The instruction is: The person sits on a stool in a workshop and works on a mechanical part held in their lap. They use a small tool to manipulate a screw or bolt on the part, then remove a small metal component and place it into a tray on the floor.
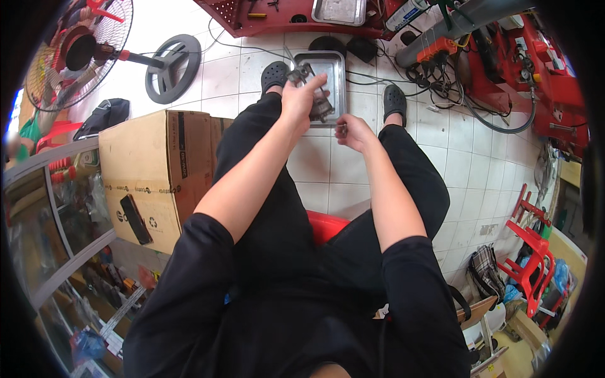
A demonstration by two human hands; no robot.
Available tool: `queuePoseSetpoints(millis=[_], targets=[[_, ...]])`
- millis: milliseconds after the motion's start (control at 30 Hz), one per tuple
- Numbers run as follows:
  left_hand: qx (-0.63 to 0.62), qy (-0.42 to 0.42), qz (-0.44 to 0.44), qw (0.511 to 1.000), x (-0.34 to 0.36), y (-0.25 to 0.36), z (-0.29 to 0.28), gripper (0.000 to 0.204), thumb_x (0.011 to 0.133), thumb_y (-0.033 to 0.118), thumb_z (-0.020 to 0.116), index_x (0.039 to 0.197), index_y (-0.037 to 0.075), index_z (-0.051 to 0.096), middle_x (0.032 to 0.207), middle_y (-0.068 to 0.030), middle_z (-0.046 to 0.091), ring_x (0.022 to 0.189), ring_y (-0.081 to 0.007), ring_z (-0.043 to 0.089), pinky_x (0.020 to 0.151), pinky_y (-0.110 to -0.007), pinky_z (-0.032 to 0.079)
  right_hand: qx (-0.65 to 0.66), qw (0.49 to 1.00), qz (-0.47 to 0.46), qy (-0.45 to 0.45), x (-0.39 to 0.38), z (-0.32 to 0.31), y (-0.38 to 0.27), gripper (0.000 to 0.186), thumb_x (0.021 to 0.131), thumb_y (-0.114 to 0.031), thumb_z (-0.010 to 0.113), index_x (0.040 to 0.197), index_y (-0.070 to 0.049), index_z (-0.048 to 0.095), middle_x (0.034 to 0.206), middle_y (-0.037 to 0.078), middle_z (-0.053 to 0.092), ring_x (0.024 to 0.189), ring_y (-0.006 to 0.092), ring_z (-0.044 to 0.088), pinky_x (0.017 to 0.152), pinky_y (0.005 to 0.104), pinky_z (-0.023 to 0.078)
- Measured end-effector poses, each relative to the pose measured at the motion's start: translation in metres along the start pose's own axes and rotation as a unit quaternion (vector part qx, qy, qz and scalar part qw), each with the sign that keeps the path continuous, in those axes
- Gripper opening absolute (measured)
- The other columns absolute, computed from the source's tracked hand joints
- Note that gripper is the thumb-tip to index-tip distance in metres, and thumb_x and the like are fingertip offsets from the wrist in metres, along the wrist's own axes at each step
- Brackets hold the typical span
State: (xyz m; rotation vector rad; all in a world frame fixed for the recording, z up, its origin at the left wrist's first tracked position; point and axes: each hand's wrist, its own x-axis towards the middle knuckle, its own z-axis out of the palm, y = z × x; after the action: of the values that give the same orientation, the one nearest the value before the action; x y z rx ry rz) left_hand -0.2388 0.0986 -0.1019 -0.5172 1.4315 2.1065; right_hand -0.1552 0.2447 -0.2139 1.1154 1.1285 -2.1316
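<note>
My left hand (299,103) is wrapped round a grey metal machine part (322,111) with a bracket-like frame and a thin rod end sticking up. It holds the part over the near end of a shallow metal tray (342,69) on the floor. My palm and fingers hide much of the part. Just to the right and nearer to me, my right hand (357,133) is closed, fingertips pinched on something small and dark that I cannot make out. It is apart from the metal part.
Cables and an orange power strip (436,50) lie right of the tray. A red tool cart (271,25) stands beyond it. On the left are a cardboard box (142,157) with a phone (135,219) on it and a fan base (173,69). A red stool (324,227) is beneath me.
</note>
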Motion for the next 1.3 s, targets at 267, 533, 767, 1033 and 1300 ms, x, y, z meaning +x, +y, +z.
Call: queuePoseSetpoints(millis=[267,533,767,1033,1300], targets=[[0.038,-0.011,-0.085,0.996,0.001,-0.022,0.004,0.033,0.083,0.022,0.072,0.104,0.007,0.053,0.095,-0.0059,0.059,0.077,-0.0184,0.062,0.064,-0.033,0.052,0.134,0.989,-0.044,0.046,0.144,-0.038,0.047,0.021,0.086,-0.026,0.055,0.092,-0.006,0.056,0.077,0.006,0.056,0.065,0.0202,0.055,0.057,0.0358,0.044],[0.009,0.061,-0.093,0.994,0.010,-0.013,0.010,0.035,0.085,0.027,0.071,0.107,0.007,0.052,0.097,-0.0061,0.057,0.083,-0.0208,0.061,0.069,-0.034,0.052,0.102,0.985,0.037,0.134,0.209,-0.057,0.078,0.045,0.089,-0.047,0.056,0.106,-0.005,0.056,0.092,0.009,0.058,0.084,0.0230,0.058,0.076,0.0416,0.046],[0.011,0.082,-0.128,0.988,0.011,-0.008,0.016,0.038,0.085,0.027,0.071,0.109,0.007,0.051,0.097,-0.0057,0.058,0.083,-0.0193,0.061,0.070,-0.035,0.052,0.094,0.978,0.072,0.169,0.228,-0.044,0.073,0.073,0.087,-0.048,0.058,0.135,0.003,0.038,0.121,0.020,0.048,0.117,0.0359,0.048,0.104,0.0537,0.035],[-0.022,0.009,-0.152,0.988,0.016,-0.020,0.009,0.037,0.085,0.032,0.057,0.112,0.009,0.048,0.103,-0.0096,0.058,0.090,-0.0264,0.060,0.078,-0.040,0.049,0.081,0.990,0.040,0.105,0.221,-0.047,0.063,0.070,0.092,-0.046,0.053,0.138,0.003,0.033,0.137,0.028,0.040,0.121,0.0382,0.047,0.101,0.0516,0.038],[-0.101,-0.100,-0.088,0.986,-0.001,-0.012,0.022,0.069,0.088,0.066,0.029,0.115,0.006,0.048,0.099,-0.0152,0.061,0.086,-0.0314,0.061,0.079,-0.045,0.048,-0.095,0.977,-0.164,0.093,0.083,-0.021,-0.049,0.049,0.093,-0.047,0.050,0.110,-0.002,0.060,0.084,0.011,0.065,0.066,0.0198,0.064,0.055,0.0324,0.050]])
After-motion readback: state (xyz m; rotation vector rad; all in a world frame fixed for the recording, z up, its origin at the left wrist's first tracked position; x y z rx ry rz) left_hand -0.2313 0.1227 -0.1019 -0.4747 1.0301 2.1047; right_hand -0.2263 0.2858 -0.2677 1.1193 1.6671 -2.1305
